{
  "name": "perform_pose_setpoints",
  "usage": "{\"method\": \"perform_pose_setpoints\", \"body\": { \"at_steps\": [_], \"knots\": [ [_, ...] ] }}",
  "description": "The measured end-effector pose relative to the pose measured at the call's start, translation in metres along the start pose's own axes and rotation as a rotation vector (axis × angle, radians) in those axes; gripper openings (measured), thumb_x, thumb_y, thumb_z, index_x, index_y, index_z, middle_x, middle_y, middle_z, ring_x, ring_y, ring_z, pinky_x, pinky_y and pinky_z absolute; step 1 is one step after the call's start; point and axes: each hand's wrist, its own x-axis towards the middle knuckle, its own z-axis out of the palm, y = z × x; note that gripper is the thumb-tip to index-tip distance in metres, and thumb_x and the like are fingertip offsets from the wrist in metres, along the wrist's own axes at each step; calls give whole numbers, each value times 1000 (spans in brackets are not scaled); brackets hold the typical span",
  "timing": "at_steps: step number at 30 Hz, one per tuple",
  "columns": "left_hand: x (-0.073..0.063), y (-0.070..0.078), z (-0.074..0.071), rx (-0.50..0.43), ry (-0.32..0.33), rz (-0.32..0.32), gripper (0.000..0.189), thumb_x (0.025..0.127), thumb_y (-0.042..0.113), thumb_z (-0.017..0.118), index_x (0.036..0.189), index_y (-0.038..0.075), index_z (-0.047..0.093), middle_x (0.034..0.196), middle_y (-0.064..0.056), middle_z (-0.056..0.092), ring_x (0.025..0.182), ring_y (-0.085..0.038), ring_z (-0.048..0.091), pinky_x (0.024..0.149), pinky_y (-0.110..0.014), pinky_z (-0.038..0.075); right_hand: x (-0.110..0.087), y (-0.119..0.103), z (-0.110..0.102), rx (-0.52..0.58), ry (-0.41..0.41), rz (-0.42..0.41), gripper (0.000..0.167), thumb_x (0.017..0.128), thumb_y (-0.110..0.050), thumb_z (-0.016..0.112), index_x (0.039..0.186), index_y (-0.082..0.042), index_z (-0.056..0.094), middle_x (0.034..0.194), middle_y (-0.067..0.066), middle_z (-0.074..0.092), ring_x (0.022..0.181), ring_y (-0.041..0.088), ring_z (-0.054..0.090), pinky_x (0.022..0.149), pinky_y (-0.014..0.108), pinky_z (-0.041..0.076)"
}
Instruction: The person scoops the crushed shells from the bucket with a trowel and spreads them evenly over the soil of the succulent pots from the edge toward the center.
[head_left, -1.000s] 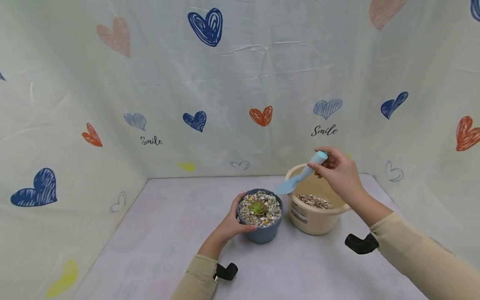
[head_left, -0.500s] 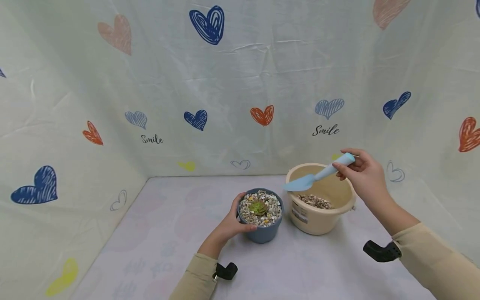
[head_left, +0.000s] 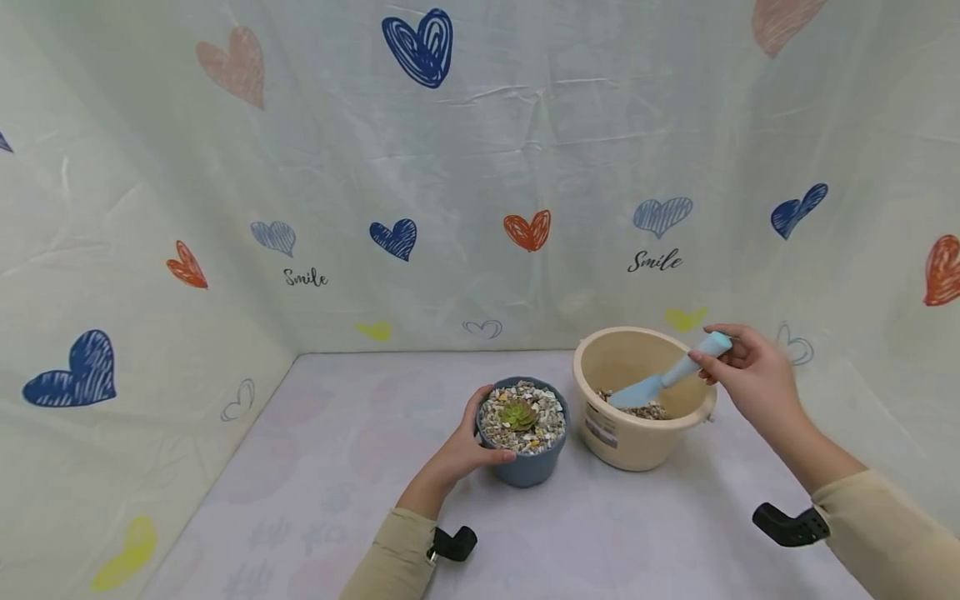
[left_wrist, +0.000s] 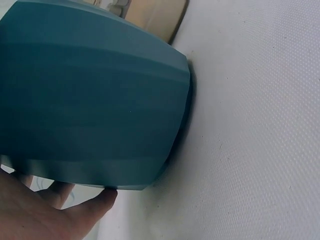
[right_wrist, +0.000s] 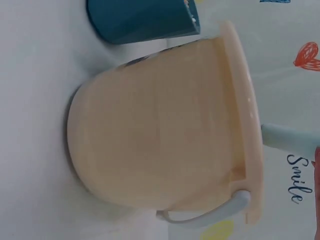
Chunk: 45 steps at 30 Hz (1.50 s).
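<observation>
A blue-grey pot [head_left: 527, 471] stands on the table, filled with pale pebbles around a small green succulent [head_left: 519, 414]. My left hand [head_left: 463, 450] holds it by the rim from the left, thumb across the front; the left wrist view shows fingertips against the pot's side [left_wrist: 95, 100]. My right hand [head_left: 752, 371] pinches the handle of a light blue trowel [head_left: 678, 372]. The trowel's blade dips into a beige bucket [head_left: 630, 442], down at the pebbles [head_left: 651, 412] inside. In the right wrist view the bucket wall [right_wrist: 160, 125] hides the blade.
The bucket stands right beside the pot, its grey handle [right_wrist: 210, 215] hanging down at the side. A pale cloth covers the table [head_left: 360, 500]. Behind and to the sides hang curtains [head_left: 450, 150] printed with hearts.
The right hand has moved right and then down, taking the trowel from beside the pot into the bucket. The left hand keeps hold of the pot, which has not moved.
</observation>
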Motion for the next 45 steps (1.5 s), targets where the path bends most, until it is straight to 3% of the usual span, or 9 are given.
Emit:
{"method": "perform_pose_setpoints", "body": {
  "at_steps": [8,13,18,24,32,45],
  "knots": [
    [1,2,1,18,0,-10,112,72,21,88,156,28,13,159,-18,15,144,-44,11,109,-65,15,-9,18,5,-169,-114,-76,39,90,-13,72,121,4,57,98,18,66,73,4,60,58,20,52],
    [1,5,0,45,-13,-18,113,72,25,88,156,29,13,158,-19,16,143,-44,12,108,-65,17,-11,26,11,-276,-164,-160,36,85,-12,77,115,-1,60,80,7,57,65,13,50,47,24,46],
    [0,9,-3,68,-32,-11,113,73,28,88,156,27,12,159,-18,14,143,-44,12,108,-65,19,-12,32,14,-341,-164,-214,34,81,-10,80,108,-5,61,70,0,49,60,13,43,45,24,38],
    [-2,15,-8,118,-43,-19,108,75,25,86,156,25,15,160,-16,12,143,-45,14,108,-63,23,-12,32,12,-351,-178,-183,34,81,-10,80,108,-3,61,69,1,47,60,14,43,46,25,38],
    [-6,20,-16,160,-47,-16,100,77,19,85,155,23,22,158,-17,19,138,-44,28,105,-58,33,-13,29,8,-353,-201,-157,33,80,-12,81,106,-4,61,70,1,49,62,14,44,47,25,38],
    [-18,25,-31,208,-32,57,83,81,13,81,150,13,35,150,-21,34,131,-42,42,102,-60,36,-24,32,-2,-346,-185,-185,36,82,-13,80,111,-4,62,78,0,57,68,9,48,48,25,40]
  ]
}}
